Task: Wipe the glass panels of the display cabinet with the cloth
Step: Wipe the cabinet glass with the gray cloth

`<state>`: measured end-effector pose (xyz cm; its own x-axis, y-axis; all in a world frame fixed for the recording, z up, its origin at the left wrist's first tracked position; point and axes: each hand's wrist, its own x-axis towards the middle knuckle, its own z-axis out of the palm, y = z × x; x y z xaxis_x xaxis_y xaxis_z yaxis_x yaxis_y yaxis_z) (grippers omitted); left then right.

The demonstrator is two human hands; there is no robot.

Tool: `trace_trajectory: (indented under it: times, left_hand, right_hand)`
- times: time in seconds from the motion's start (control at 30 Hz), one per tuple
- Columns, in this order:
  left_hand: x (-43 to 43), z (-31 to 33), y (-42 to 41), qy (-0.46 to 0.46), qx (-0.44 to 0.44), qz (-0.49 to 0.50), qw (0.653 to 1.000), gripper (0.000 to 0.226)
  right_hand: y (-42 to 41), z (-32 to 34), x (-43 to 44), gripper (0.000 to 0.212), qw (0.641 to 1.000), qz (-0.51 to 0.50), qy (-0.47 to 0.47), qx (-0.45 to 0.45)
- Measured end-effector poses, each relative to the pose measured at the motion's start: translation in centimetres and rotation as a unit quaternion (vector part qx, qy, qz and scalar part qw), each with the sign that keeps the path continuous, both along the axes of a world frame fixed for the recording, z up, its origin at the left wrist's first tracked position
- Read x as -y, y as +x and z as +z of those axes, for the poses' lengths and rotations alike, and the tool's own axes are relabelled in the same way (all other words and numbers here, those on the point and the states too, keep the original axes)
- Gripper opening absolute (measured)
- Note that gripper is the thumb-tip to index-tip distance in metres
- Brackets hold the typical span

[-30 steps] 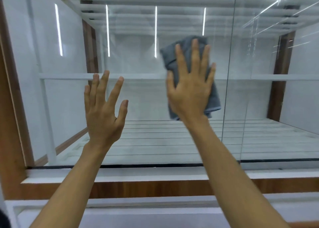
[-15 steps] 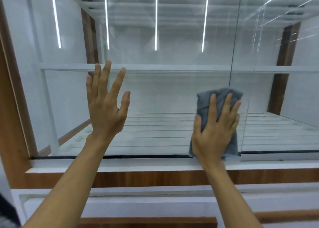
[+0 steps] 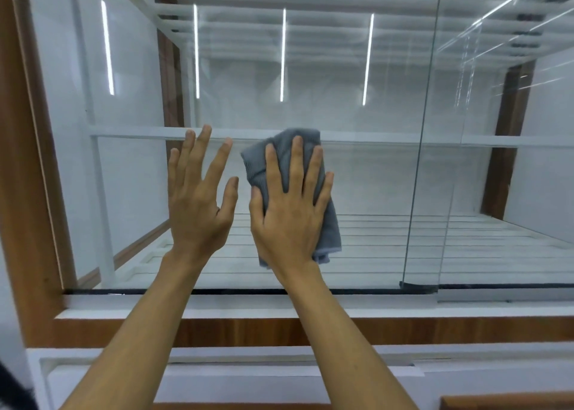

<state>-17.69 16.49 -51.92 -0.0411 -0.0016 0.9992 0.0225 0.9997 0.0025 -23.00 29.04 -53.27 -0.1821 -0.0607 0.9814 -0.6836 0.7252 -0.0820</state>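
Observation:
A large glass panel (image 3: 372,192) fronts the display cabinet, and its right edge overlaps a second panel (image 3: 497,176). My right hand (image 3: 292,211) presses a folded grey cloth (image 3: 330,232) flat against the left panel, fingers straight and spread over it. Just to the left, my left hand (image 3: 198,198) lies flat on the same glass with its fingers spread, holding nothing. Both forearms reach up from the bottom of the view.
The cabinet has a wooden frame (image 3: 28,167) on the left and a wood strip (image 3: 403,332) under the white sill. Inside are a white shelf (image 3: 388,138) and a slatted white floor (image 3: 466,242). Vertical light strips reflect in the glass.
My right hand has slid the cloth up and to the left from the bottom edge of the glass, ending beside my left hand. The left hand has stayed on the panel.

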Motion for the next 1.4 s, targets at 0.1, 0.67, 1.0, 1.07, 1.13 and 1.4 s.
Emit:
trace_trajectory:
  times: [0.1,0.67,1.0,1.07,1.13,1.4]
  left_hand:
    - [0.0,0.0,-0.1,0.002,-0.001,0.012,1.000,0.053]
    - [-0.5,0.2,-0.2,0.006,-0.010,0.025,1.000,0.050]
    - [-0.3,-0.1,-0.4,0.000,-0.011,0.020,1.000,0.051]
    - [-0.2,-0.1,-0.5,-0.002,-0.008,0.018,1.000,0.051]
    - [-0.2,-0.1,-0.4,-0.005,-0.005,0.015,1.000,0.052]
    - [-0.3,-0.8,0.4,-0.014,0.014,-0.043,0.999,0.052]
  right_hand:
    - [-0.4,3.0,-0.2,0.064,1.000,0.005,-0.007,-0.016]
    - [-7.5,5.5,-15.3,0.061,0.987,-0.063,-0.145,0.037]
    - [-4.2,-0.8,-9.7,0.063,0.990,-0.060,-0.123,0.045]
    - [-3.4,-1.7,-8.0,0.063,0.992,-0.054,-0.109,0.040]
    - [-2.7,-2.4,-6.5,0.063,0.994,-0.050,-0.095,0.035]
    - [-0.7,-2.7,-3.0,0.061,0.994,-0.002,-0.102,0.032]
